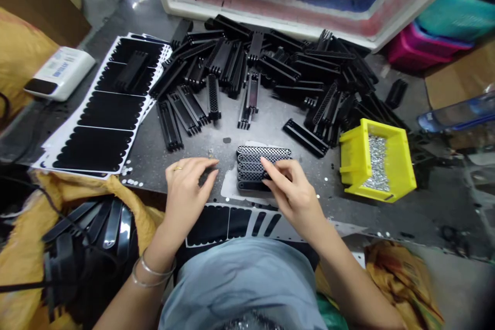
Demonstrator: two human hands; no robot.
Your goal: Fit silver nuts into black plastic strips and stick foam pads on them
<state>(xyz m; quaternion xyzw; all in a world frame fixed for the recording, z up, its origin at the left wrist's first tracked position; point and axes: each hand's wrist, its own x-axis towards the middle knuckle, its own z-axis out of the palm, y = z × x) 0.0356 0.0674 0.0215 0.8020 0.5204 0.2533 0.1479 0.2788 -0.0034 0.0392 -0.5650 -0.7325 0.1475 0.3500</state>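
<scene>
A row of several black perforated strips [251, 166] lies side by side on the table in front of me; the one nearest me has a plainer top. My right hand [294, 193] is at the right part of this row, its thumb and index finger bent around the nearer strips and covering their right ends. My left hand [189, 180] hovers left of the row, fingers curved and the thumb apart from the index finger, with nothing visible between them. Behind the row, a black slotted bar [250, 98] lies in front of a heap of similar bars [228, 59].
At right stands a yellow bin [404, 165] of small silvery pieces. Sheets of black scalloped stickers [112, 111] and a white device [64, 72] lie left. Below is a yellow sack [145, 216] of glossy black parts. Another sticker sheet [211, 224] hangs at the front edge.
</scene>
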